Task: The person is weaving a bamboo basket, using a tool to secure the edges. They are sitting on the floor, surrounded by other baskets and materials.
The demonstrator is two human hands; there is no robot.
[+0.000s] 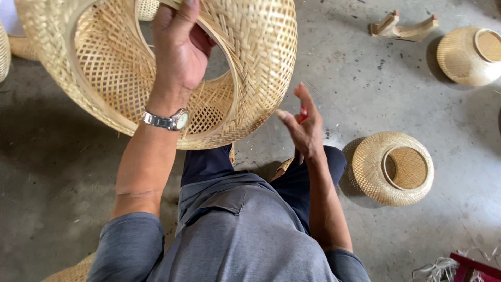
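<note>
Holding the big woven basket [156,68] up in front of me, my left hand [180,52] grips its inner rim, with my fingers curled over the thin hoop at the opening. A silver watch [169,120] sits on that wrist. The basket is off the floor, tipped so I look right inside it. My right hand [302,128] is just beside the basket's lower edge, not touching it. Its fingers are partly open, and something small and red [303,111] is pinched between them; I cannot tell what it is. On the grey floor [68,172] to my right sits a smaller round basket [392,168], and another one [469,55] is farther off near a wooden piece [403,27]. I think the big basket could slip or swing, because only one hand holds it by a thin rim. The thin strips could also bend or snap if I squeeze too hard.
</note>
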